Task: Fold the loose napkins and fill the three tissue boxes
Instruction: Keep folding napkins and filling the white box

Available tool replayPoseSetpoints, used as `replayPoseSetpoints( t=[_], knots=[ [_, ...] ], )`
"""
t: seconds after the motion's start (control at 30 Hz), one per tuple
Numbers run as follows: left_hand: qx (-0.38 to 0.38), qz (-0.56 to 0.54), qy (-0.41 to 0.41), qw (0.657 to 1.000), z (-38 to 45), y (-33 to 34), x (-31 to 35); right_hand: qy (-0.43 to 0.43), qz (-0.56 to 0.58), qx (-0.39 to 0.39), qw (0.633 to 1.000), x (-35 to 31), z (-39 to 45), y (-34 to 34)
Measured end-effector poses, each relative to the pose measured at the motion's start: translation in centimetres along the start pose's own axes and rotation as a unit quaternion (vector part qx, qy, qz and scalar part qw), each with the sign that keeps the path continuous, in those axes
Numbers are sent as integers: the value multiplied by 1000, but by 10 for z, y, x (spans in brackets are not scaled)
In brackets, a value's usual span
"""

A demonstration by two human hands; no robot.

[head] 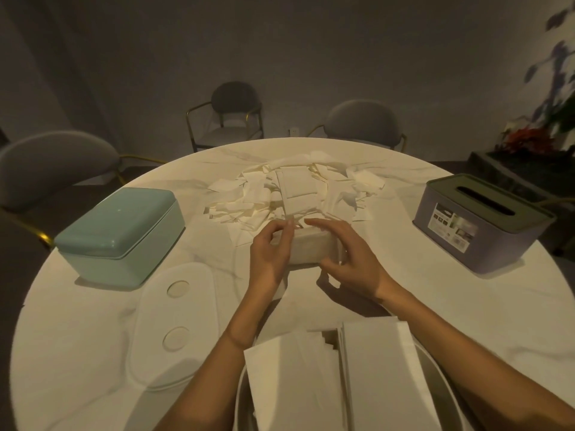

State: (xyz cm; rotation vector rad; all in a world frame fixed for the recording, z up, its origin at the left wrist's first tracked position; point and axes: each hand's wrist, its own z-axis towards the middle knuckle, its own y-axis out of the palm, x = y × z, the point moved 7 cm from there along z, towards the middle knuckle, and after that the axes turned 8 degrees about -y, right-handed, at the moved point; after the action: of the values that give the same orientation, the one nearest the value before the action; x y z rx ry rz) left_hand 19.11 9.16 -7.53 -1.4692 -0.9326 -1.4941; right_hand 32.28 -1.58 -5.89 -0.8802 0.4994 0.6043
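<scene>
I see soft, matt paper napkins (280,194) heaped at twelve o'clock on the smooth marble-look table (404,300). At nine o'clock the teal box (121,234) looks like satin plastic; at three, the grey box (479,228) looks matt.

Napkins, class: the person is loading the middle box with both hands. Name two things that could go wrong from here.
1. The left hand pinches only a napkin edge above the box; it may unfold or crumple going in.
2. The folded stacks overhang the table edge between the forearms; an arm could knock them off.
</scene>
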Motion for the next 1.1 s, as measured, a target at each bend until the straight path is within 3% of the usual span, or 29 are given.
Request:
replayPoseSetpoints(
  t=[0.17, 0.4, 0.63, 0.9, 1.1],
  knots=[
    [13, -29, -3, 999, 3, 3, -2, 75, 50, 31, 995, 7, -2, 4],
    [26, -56, -46, 997, 1, 5, -6, 98, 183, 49, 977, 3, 3, 23],
    [6, -61, -27, 998, 1, 5, 2, 85, 101, 64, 989, 16, 2, 4],
    [23, -64, -21, 997, -1, 7, -1, 127, 198, 102, 967, 12, -1, 18],
    [22, -63, -34, 997, 0, 8, -3, 85, 170, 54, 980, 2, 2, 21]
  ],
)
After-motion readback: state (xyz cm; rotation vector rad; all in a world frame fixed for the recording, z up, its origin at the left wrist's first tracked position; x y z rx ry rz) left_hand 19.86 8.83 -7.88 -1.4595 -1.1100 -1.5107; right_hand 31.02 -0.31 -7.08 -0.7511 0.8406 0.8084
